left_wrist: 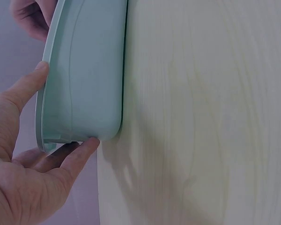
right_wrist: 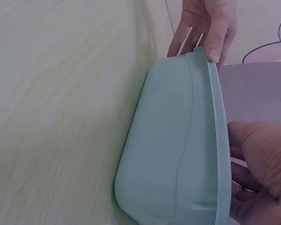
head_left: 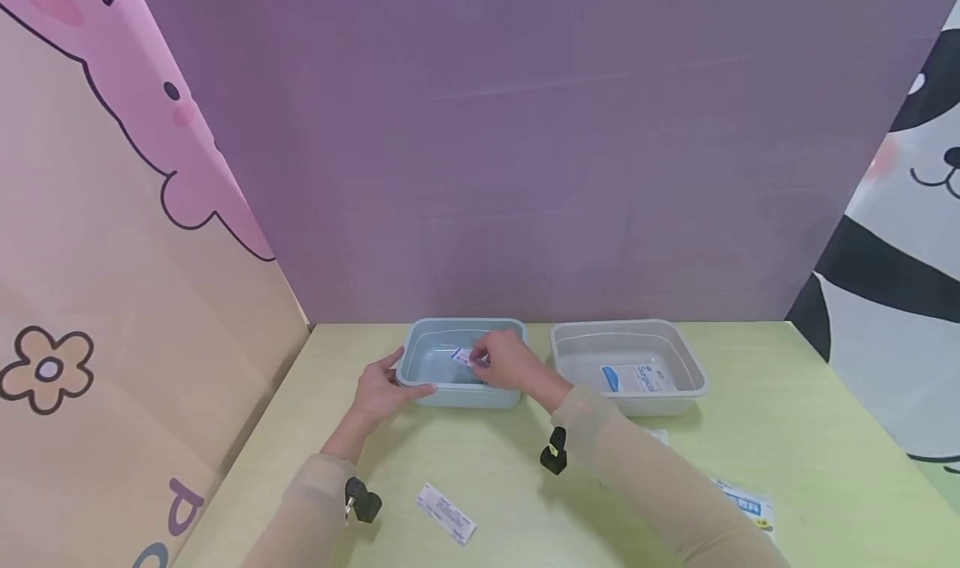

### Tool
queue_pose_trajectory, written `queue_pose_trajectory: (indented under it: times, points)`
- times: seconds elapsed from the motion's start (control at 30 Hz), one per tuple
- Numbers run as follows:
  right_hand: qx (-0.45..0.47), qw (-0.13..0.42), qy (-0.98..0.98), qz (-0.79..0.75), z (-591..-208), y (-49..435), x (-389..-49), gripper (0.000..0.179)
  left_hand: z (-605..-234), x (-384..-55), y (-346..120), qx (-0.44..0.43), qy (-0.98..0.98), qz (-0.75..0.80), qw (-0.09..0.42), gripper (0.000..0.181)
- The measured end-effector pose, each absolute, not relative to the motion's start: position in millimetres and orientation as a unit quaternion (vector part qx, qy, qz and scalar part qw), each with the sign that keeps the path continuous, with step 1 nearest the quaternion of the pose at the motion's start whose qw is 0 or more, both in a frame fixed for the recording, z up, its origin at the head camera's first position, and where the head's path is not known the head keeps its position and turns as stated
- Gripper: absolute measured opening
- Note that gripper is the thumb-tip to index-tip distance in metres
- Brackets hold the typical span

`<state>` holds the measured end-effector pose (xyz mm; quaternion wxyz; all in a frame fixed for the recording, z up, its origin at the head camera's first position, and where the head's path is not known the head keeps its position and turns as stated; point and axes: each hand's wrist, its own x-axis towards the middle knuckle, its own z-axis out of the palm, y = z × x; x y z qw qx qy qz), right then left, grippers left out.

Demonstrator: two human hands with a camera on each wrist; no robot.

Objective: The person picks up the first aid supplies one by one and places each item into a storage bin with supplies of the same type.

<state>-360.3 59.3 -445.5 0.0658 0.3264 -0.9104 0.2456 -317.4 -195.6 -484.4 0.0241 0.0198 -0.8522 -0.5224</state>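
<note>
One small packet point(head_left: 461, 356) is pinched by the right hand point(head_left: 504, 359), jutting left of its fingertips; long axis part-hidden. It's held at the blue bin's point(head_left: 465, 397) opening, mid-frame. Bin's left end is gripped by the left hand point(head_left: 380, 391), farther from the packet.

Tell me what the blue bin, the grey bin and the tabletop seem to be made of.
Blue bin: probably moulded plastic, smooth satin finish; even colour, rounded corners, lipped rim.
Grey bin: likely similar plastic, smooth; same lipped shape.
Tabletop: wood or wood-look laminate, fairly matte; wavy grain fits either.
</note>
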Motion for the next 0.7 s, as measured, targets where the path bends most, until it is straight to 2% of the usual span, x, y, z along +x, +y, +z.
queue_pose_trajectory:
  times: [0.7]
  points:
    - [0.299, 0.028, -0.928, 0.221, -447.5, 55.1, -360.7, 0.012, -484.0, -315.0, -195.6, 0.022, -0.848, -0.528, 0.026, 0.102]
